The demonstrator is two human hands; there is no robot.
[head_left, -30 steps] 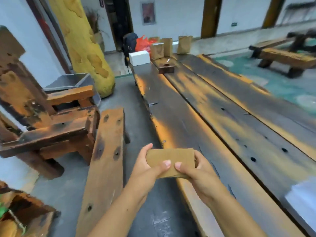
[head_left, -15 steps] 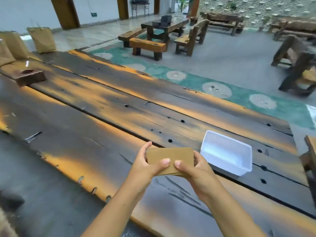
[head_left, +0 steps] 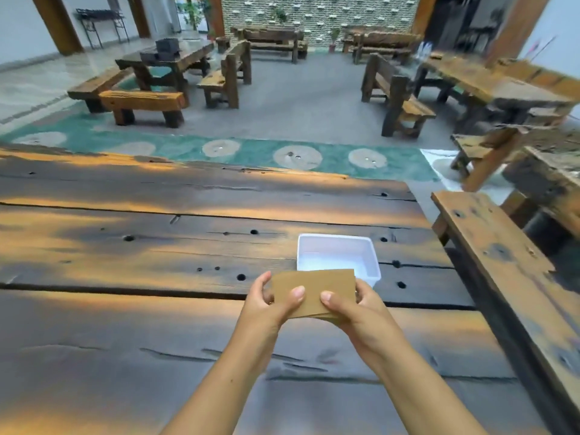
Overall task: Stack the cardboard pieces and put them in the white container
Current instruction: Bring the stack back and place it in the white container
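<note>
A flat stack of brown cardboard pieces [head_left: 314, 290] is held level between both hands, above the dark wooden table [head_left: 157, 252]. My left hand [head_left: 270, 304] grips its left edge, thumb on top. My right hand [head_left: 354, 312] grips the right edge, thumb on top too. Just beyond the stack stands the white container [head_left: 337, 257], a shallow rectangular tub with nothing visible inside. The stack's far edge overlaps the tub's near rim in the view.
A wooden bench [head_left: 508, 277] runs along the table's right side. Past the table's far edge lie a green floor strip [head_left: 251, 152] and more wooden benches and tables [head_left: 163, 76].
The view has swung right, from the table's left end to facing the white container, which now sits right behind the stack. Both hands hold the stack as before.
</note>
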